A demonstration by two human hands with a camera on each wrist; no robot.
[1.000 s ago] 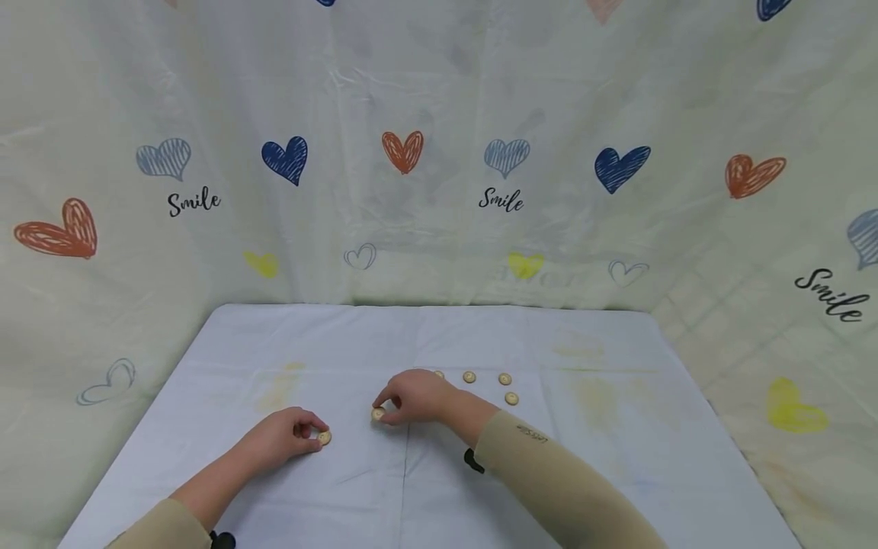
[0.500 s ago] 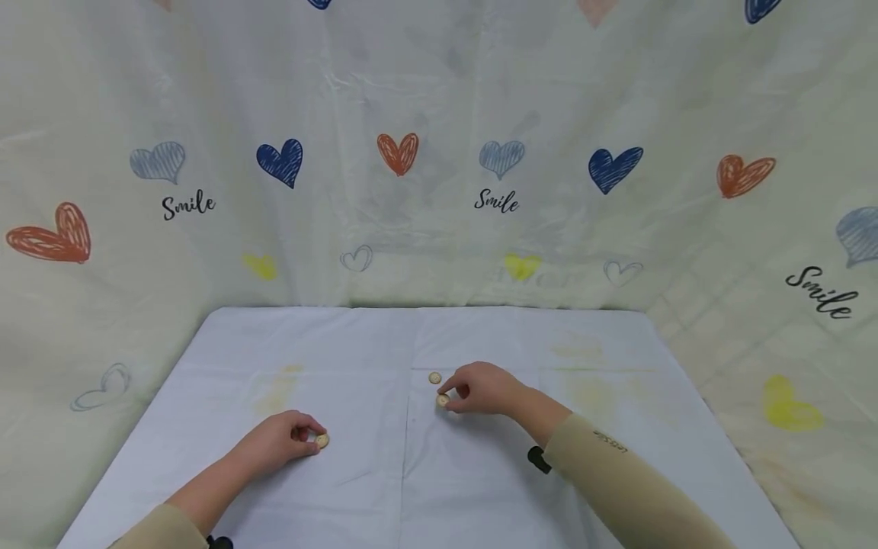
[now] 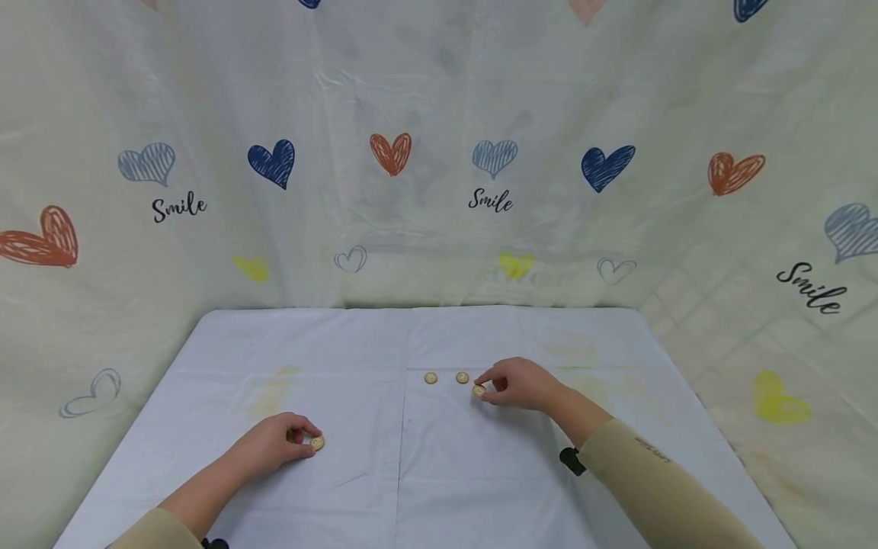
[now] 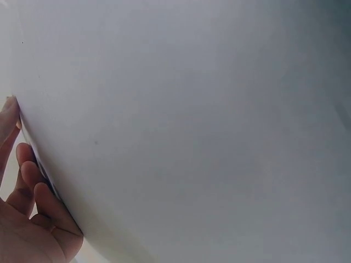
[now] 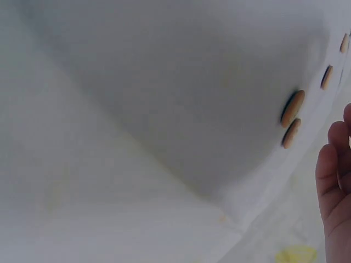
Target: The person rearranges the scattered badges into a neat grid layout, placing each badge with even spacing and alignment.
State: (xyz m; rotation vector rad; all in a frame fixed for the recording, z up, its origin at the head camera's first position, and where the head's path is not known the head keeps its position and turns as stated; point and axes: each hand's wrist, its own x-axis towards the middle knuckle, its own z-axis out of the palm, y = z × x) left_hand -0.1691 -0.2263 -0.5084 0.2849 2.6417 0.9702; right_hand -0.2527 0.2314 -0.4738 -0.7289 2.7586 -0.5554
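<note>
My left hand [image 3: 274, 444] pinches a small round wooden disc [image 3: 318, 442] between thumb and index finger, low over the white cloth at the left. In the left wrist view, the left hand [image 4: 38, 219] shows at the lower left edge with its fingers bent. Farther right, my right hand [image 3: 524, 383] holds another wooden disc [image 3: 479, 390] by its rim with thumb and index finger. Two more discs, a left one [image 3: 430, 377] and a right one [image 3: 463, 377], lie beside it. In the right wrist view, several discs [image 5: 293, 109] lie near the fingers [image 5: 328, 175].
A white cloth [image 3: 357, 496] with faint yellow stains covers the table. Behind it hangs a pale curtain [image 3: 439, 91] printed with hearts and "Smile". Black wrist straps show at both tan sleeves, such as the right sleeve [image 3: 658, 480].
My right hand has moved from the middle to the right, carrying its disc close to the row; discs it covered now show and others are hidden. My left hand stays nearly still.
</note>
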